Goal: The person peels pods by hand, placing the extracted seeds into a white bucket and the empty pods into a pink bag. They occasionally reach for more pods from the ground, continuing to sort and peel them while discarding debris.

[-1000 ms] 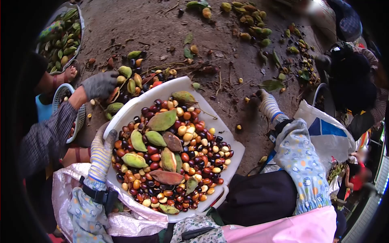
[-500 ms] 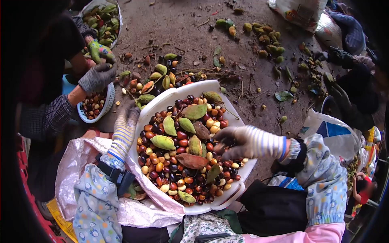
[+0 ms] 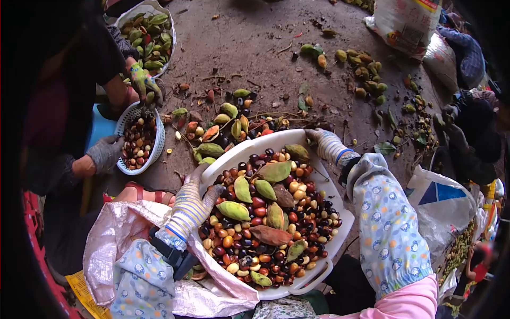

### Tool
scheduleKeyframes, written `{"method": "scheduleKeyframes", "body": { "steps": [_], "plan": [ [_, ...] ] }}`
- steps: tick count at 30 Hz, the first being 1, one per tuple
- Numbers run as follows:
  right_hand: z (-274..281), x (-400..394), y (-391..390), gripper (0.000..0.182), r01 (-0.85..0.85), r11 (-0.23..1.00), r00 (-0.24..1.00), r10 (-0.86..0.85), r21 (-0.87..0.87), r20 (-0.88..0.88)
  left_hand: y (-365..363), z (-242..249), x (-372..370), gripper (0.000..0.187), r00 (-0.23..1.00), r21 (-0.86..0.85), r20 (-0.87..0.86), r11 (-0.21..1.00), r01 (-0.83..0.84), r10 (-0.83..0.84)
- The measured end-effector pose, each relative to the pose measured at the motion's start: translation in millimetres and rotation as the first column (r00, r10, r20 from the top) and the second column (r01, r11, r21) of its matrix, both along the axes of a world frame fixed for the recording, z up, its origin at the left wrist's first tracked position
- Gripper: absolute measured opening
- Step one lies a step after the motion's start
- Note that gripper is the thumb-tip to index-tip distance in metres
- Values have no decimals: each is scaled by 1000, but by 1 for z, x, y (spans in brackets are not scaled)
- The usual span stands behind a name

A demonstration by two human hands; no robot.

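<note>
A white plastic basin (image 3: pixel 348 226), tilted slightly in view, sits at my lap, full of red, black and cream seeds (image 3: pixel 228 242). Several green pods (image 3: pixel 234 211) and a reddish-brown pod (image 3: pixel 271 235) lie on top. My left hand (image 3: pixel 192 206), in a striped glove, grips the basin's left rim, thumb over the inner side. At the far right corner my right hand (image 3: pixel 328 144), in a matching glove, has its fingers on the rim; part of its grip is hidden. A pinkish-white woven sack (image 3: pixel 114 226) lies under my left forearm.
To the left, a co-worker's gloved hands (image 3: pixel 106 153) work at a pale blue basket (image 3: pixel 158 139) of seeds. Behind it stands a sack of green pods (image 3: pixel 151 42). Loose pods (image 3: pixel 228 110) litter the ground beyond my basin. On the right is a white bag (image 3: pixel 446 207).
My right hand has gone from above the seeds to the basin's far right rim. My left hand has closed on the left rim. The basin sits lower and further right in view.
</note>
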State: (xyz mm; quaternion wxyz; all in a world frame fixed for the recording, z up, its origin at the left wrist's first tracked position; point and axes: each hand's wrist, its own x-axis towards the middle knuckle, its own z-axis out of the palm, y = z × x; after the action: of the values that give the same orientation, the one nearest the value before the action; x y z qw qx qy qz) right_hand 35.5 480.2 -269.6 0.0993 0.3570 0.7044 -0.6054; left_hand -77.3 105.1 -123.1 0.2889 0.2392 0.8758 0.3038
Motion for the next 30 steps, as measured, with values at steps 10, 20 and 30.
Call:
{"method": "scheduleKeyframes", "body": {
  "steps": [10, 20, 30],
  "plan": [
    [43, 11, 19, 24, -446, 608, 888, 392, 657, 240, 2, -2, 2, 61, 997, 11, -73, 1000, -13, 14],
    [202, 9, -90, 39, -280, 939, 851, 146, -202, -504, 25, 50, 27, 32, 977, 583, -69, 802, -126, 204],
    [286, 40, -217, 43, -453, 814, 620, -7, -365, -785, -9, 152, 94, 30, 835, 647, 549, 651, -397, -36]
  ]
}}
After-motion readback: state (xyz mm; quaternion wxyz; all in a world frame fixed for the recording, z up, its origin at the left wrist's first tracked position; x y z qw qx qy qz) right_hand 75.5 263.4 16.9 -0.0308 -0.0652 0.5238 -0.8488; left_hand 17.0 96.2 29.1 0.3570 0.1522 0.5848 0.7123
